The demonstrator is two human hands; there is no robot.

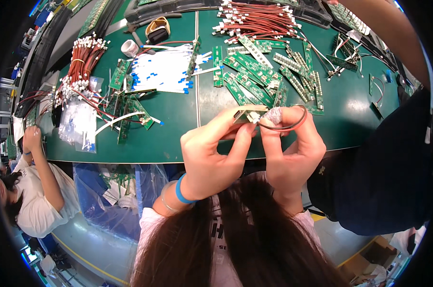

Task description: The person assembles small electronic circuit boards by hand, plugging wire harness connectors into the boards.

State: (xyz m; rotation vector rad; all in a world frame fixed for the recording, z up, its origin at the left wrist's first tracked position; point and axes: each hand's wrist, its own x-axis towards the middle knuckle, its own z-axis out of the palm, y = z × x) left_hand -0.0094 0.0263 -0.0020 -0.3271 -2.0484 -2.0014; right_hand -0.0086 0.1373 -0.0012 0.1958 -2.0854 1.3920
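Observation:
My left hand (211, 155) pinches a small green circuit board (246, 110), with a white connector (252, 116) at its near edge. Close beside it, my right hand (295, 148) grips a short red and black cable (289, 128) that loops over the fingers. Its white plug meets the board's connector; how far in it sits I cannot tell. A whitish wrap (274, 115) covers one right fingertip. Just beyond both hands lies a loose pile of green circuit boards (254, 71).
Bundled red cables (257, 21) lie at the back, another bundle (85, 60) at left. White flat cables (161, 71) with blue ends, a tape roll (129, 48) and pliers (139, 38) are left of centre. A lined blue bin (94, 191) stands below the table; people work on both sides.

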